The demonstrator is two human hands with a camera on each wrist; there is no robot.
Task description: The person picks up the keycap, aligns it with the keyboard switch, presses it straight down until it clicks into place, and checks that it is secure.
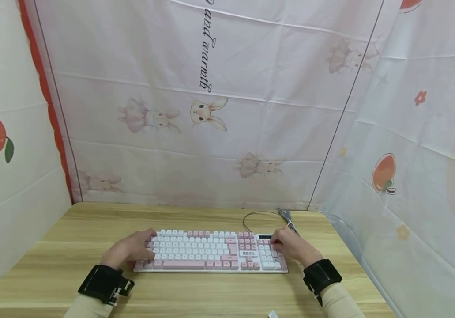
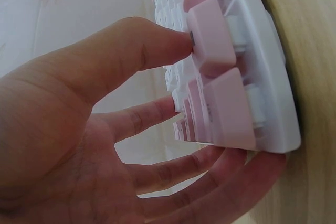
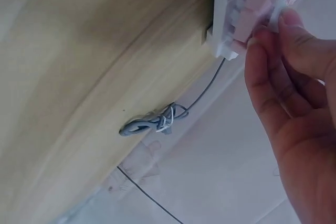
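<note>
A pink-and-white keyboard (image 1: 195, 265) lies flat on the wooden table. At its left end, my left hand (image 1: 133, 246) grips the side. The left wrist view shows the thumb on a pink key (image 2: 212, 35), while the other fingers reach along the keyboard's side edge. Over the number pad at the right end, my right hand (image 1: 292, 245) has thumb and fingertips together. In the right wrist view those fingertips pinch a white keycap (image 3: 274, 20) at the pad's upper part. The fingers partly hide that keycap and the keys around it.
A grey cable (image 1: 285, 215), bundled with a white tie, lies behind the keyboard's right part. A small white keycap (image 1: 272, 314) sits at the bottom of the head view. Printed cloth (image 1: 227, 145) hangs behind the wooden table (image 1: 211, 293) and on both sides.
</note>
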